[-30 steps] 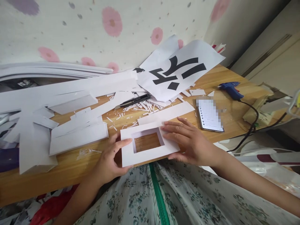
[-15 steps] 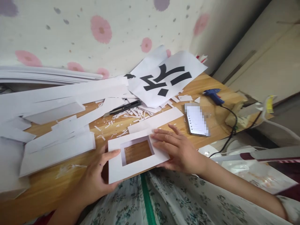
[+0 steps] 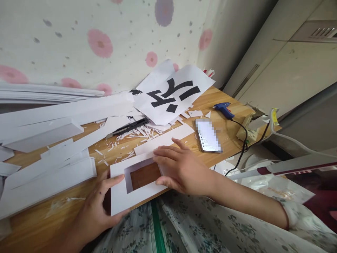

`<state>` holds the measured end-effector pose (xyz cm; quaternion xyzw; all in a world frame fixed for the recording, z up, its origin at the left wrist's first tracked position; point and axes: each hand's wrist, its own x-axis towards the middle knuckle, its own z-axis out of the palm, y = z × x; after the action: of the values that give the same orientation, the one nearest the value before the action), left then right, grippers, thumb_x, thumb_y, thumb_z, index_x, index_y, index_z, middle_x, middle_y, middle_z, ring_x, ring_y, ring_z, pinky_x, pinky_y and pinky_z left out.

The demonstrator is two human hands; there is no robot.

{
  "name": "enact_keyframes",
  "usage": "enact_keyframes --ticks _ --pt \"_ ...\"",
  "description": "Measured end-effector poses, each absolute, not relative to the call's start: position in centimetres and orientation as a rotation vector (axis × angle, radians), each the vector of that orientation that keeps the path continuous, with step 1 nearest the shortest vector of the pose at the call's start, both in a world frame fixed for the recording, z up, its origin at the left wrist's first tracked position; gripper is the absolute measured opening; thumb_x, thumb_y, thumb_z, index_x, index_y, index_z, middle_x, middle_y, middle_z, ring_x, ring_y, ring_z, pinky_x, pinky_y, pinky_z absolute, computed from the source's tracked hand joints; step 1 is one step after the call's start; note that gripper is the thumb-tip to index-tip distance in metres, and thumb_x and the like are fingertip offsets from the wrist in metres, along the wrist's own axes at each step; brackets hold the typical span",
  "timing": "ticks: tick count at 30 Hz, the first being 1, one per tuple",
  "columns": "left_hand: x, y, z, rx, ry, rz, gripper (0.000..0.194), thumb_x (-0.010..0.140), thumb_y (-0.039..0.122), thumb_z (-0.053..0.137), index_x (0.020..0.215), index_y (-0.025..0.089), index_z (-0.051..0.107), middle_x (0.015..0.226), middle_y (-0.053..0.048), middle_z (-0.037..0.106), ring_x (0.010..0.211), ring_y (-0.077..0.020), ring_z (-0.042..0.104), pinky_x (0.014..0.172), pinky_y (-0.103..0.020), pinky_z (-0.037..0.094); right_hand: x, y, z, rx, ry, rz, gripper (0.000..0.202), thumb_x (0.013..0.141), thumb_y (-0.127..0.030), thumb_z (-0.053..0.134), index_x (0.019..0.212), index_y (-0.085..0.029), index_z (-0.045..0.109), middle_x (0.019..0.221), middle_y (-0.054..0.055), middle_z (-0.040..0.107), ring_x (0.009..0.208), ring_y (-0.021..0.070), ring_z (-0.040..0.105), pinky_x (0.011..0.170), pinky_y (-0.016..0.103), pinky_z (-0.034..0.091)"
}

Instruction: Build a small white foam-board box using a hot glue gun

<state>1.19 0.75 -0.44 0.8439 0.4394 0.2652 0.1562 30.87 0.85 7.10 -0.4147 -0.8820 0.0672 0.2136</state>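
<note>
A white board piece (image 3: 118, 196) with a rectangular opening lies at the table's front edge, wood showing through the opening. My left hand (image 3: 98, 203) grips its left end, thumb on top and fingers along the near and far sides. Over the right end rests my right hand (image 3: 181, 168), its fingers on the far edge and its thumb on the top face near the front; the hand covers that end. A white strip (image 3: 168, 138) lies just beyond the board, close to my right fingertips.
A black utility knife (image 3: 129, 127) lies among paper scraps. Behind it leans a sheet with black characters (image 3: 173, 93). On the right are a phone (image 3: 209, 137), a blue glue gun (image 3: 225, 110) and its cable. White boards (image 3: 47, 182) are stacked on the left.
The view has turned to the right, shifting everything leftward. My right hand has moved inward over the board's right end, with its thumb now on the top face.
</note>
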Motion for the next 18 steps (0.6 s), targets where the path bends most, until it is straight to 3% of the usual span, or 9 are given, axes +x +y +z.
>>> enact_keyframes --ticks 4,8,11,15,18 --pt "1.2 0.9 -0.6 2.421 1.233 0.784 0.058 0.079 0.041 0.066 0.131 0.027 0.044 0.146 -0.012 0.041 0.132 -0.0357 0.046 0.100 -0.048 0.050 28.8 1.5 7.5 -1.259 -2.622 0.163 0.064 0.095 -0.050 0.048 0.138 -0.002 0.049 0.146 0.022 0.046 0.136 0.0356 0.043 0.114 0.056 0.030" --pt "1.2 0.7 -0.8 2.407 1.249 0.770 0.058 0.080 0.046 0.064 0.131 0.027 0.044 0.149 -0.013 0.039 0.131 -0.0364 0.048 0.101 -0.051 0.050 27.8 1.9 7.2 -1.262 -2.681 0.198 0.074 0.094 -0.057 0.044 0.143 -0.001 0.042 0.150 0.022 0.040 0.141 0.0349 0.036 0.116 0.053 0.027" --pt "1.0 0.4 -0.6 2.378 1.299 0.710 0.064 0.081 0.059 0.060 0.134 0.028 0.044 0.151 -0.014 0.036 0.132 -0.0383 0.046 0.103 -0.054 0.047 27.7 1.9 6.8 -1.259 -2.677 0.224 0.077 0.093 -0.059 0.046 0.144 -0.001 0.040 0.152 0.023 0.036 0.143 0.0346 0.033 0.116 0.052 0.027" --pt "0.2 0.9 0.5 2.410 1.195 0.690 0.092 0.067 0.088 0.045 0.139 0.030 0.042 0.155 -0.014 0.031 0.136 -0.0436 0.038 0.105 -0.059 0.043 27.8 1.9 6.5 -1.243 -2.648 0.245 0.080 0.090 -0.060 0.050 0.144 -0.001 0.039 0.152 0.024 0.036 0.144 0.0345 0.031 0.117 0.052 0.027" --pt "0.0 1.5 2.5 2.518 1.063 0.730 0.084 0.075 0.087 0.028 0.139 0.035 0.041 0.159 -0.009 0.025 0.137 -0.0411 0.039 0.105 -0.059 0.043 27.8 1.9 6.4 -1.240 -2.645 0.258 0.080 0.090 -0.059 0.052 0.144 -0.001 0.039 0.152 0.024 0.035 0.144 0.0345 0.030 0.118 0.051 0.026"
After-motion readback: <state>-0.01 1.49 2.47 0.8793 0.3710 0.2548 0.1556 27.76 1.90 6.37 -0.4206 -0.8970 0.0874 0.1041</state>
